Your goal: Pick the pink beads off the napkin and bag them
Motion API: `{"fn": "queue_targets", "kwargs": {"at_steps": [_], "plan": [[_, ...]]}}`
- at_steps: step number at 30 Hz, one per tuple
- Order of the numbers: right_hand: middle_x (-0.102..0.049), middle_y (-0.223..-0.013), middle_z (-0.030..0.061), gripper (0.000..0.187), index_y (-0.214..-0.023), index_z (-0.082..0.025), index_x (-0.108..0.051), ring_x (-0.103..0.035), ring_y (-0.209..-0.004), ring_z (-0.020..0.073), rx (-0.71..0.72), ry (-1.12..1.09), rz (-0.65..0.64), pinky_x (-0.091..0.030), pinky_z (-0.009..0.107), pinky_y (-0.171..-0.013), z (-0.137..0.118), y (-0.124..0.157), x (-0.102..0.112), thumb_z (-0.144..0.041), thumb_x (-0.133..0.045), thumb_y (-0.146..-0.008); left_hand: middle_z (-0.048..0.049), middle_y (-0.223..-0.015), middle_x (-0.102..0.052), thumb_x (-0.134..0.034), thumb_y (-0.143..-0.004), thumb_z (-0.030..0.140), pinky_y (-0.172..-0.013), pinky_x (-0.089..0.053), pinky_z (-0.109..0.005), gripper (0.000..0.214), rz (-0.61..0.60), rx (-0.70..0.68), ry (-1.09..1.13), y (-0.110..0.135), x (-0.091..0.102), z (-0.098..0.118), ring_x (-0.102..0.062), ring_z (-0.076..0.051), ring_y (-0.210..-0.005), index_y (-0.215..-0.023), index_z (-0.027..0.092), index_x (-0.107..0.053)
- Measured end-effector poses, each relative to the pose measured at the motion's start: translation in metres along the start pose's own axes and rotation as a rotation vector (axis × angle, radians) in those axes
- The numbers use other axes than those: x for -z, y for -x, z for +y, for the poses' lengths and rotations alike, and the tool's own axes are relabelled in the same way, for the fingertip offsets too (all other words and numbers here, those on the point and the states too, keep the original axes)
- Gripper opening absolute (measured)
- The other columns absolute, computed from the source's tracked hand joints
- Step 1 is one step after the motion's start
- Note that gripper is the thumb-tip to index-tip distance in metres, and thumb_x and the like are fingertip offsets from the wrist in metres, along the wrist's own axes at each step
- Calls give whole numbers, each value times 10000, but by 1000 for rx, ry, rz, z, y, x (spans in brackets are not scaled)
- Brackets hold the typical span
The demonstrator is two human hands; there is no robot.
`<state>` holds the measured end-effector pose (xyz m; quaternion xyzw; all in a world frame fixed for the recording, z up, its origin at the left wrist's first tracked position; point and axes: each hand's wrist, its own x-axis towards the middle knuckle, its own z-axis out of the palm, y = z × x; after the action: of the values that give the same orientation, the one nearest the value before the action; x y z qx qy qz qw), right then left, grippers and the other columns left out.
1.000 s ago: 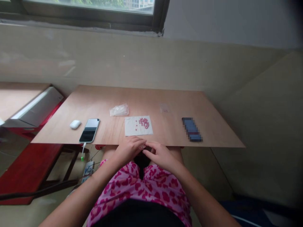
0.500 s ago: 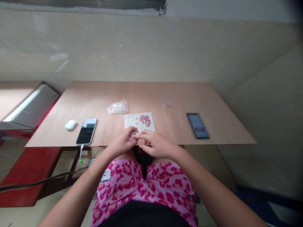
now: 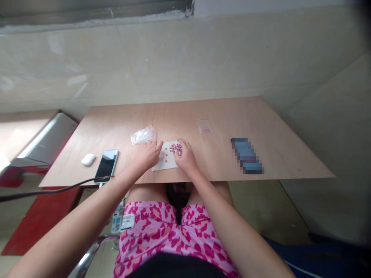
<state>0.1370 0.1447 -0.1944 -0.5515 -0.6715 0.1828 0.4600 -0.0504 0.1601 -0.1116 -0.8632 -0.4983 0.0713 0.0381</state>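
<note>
So on the far left of the pale wooden tabletop (image 3: 226, 112), a rounded white plastic case (image 3: 88, 159) is sitting beside a pale-edged phone with a dark glass screen (image 3: 106, 165), and a thin black cable (image 3: 63, 190) is crossing in front of that phone's lower end. Next along, a loose pile of clear plastic bags (image 3: 143, 135) is lying just beyond the left hand (image 3: 149, 154). That hand is reaching in over the left edge of a flat white sheet (image 3: 169, 164). Its fingers are curling down, and something see-through seems to be poking out by them, but I can't tell if they're really pinching it.

The small pinkish-red beads (image 3: 175, 148) are bunching up on the sheet's right half, with a few strays (image 3: 166, 155) lying to their left. The right hand (image 3: 186, 157) is cupping the bunch from the right, thumb and fingers spreading apart around it, not visibly pinching any.

My read: the step in hand is gathering or picking out beads, and the next move is calling for a light fingertip pinch without scattering the rest.

Further right, a small clear bag with a few pinkish bits inside (image 3: 204, 126) is lying flat, and a dark, pixelated, phone-shaped slab (image 3: 246, 155) is resting well apart from everything.
</note>
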Motion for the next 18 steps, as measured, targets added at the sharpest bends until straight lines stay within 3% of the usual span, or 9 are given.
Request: {"fn": "queue_targets", "kwargs": {"at_steps": [4,9,18], "plan": [[-575,-1423,179,605,-1409,-100,-541,-502,-1371,285,54,86,-59,-395,448,-1214,0,5,-4,-104,-505,-805,-207,-1082,-663,-403,-923,14,-774,-456,-408,327,26,-45,-150,-7,-4,2,-650,-312,-910,-1178,102,-588],[-528,-1495,214,647,-1475,-36,-478,-444,-1433,302,35,209,-160,-309,477,-1253,-1,6,-4,-117,-468,-833,-204,-1040,-678,-407,-976,55,-803,-432,-413,274,31,-64,-219,-13,-5,3,-645,-318,-935,-1158,96,-608],[-446,-1576,221,685,-1534,-9,-411,-345,-1508,310,12,312,-230,-221,467,-1277,-8,9,-6,-157,-486,-870,-221,-1071,-678,-442,-967,27,-913,-411,-433,255,22,-159,-310,-20,4,11,-616,-330,-1044,-1114,64,-647]]}}
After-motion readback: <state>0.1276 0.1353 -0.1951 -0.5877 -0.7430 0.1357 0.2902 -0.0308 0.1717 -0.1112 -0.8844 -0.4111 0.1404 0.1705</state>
